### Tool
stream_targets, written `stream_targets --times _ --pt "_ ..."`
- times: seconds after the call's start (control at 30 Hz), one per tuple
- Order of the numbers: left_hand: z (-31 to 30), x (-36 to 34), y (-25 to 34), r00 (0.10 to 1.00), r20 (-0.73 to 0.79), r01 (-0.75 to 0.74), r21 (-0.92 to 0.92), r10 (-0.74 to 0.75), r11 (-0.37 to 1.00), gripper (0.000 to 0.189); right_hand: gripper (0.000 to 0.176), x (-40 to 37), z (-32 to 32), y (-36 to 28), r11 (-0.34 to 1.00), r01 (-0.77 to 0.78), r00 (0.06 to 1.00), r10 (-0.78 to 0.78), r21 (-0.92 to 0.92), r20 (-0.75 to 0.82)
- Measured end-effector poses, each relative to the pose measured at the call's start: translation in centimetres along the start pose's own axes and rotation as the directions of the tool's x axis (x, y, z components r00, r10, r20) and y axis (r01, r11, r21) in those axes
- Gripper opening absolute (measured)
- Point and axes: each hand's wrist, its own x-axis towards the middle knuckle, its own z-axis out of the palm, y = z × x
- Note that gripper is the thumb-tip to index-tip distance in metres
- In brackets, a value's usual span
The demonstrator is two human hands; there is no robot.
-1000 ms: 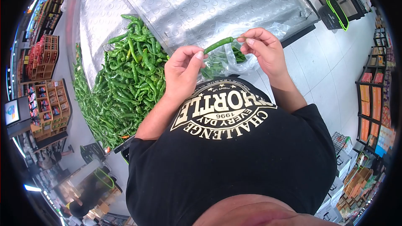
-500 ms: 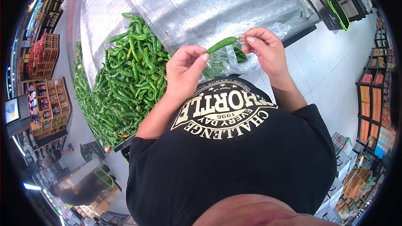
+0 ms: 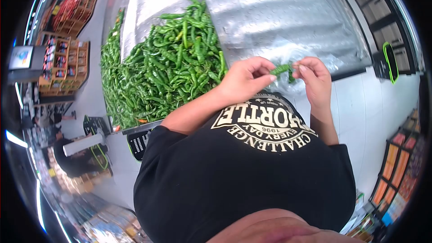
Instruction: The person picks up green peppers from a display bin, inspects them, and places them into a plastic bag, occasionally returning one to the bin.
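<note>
Produce stand point(image 3: 288, 22): left hand point(image 3: 251, 77) pinches green chili pepper point(image 3: 282, 69), right hand point(image 3: 316, 78) grip unclear; likely handling step, next needs steady pinch.

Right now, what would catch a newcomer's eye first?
A big heap of glossy green peppers, left of centre. Then the single green pepper between the left hand and the right hand, just above and right of centre. Below them, a black T-shirt with upside-down pale lettering fills the lower middle.
</note>
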Motion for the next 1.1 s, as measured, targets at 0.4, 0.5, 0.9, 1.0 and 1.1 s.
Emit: stream_targets --times 0.4,0.5,0.9,1.0,1.1 --pt "-8.5 0.5 -2.1 0.685 -0.631 -0.239 0.279 0.365 0.93 0.013 0.014 0.7 0.4 1.3 0.484 0.152 0.986 -0.018 -0.862 0.163" --pt "-11.5 0.3 -2.3 0.547 -0.729 -0.043 0.465 0.411 0.884 0.012 0.017 1.8 -0.8 3.0 0.24 0.177 0.975 0.089 -0.954 0.203" --pt "-13.6 -0.8 -3.4 0.608 -0.702 0.348 0.656 0.371 0.67 0.022 0.041 2.4 -1.4 6.0 0.193 0.245 0.948 0.16 -0.95 0.277" --pt "-13.3 -0.9 -3.0 0.601 -0.704 0.325 0.647 0.377 0.69 0.021 0.037 2.4 -0.3 5.3 0.105 0.182 0.944 0.261 -0.978 0.203" --pt "-12.8 -0.8 -2.7 0.589 -0.686 0.241 0.653 0.426 0.718 0.02 0.037 2.6 -0.8 6.9 0.134 0.231 0.937 0.237 -0.964 0.258"
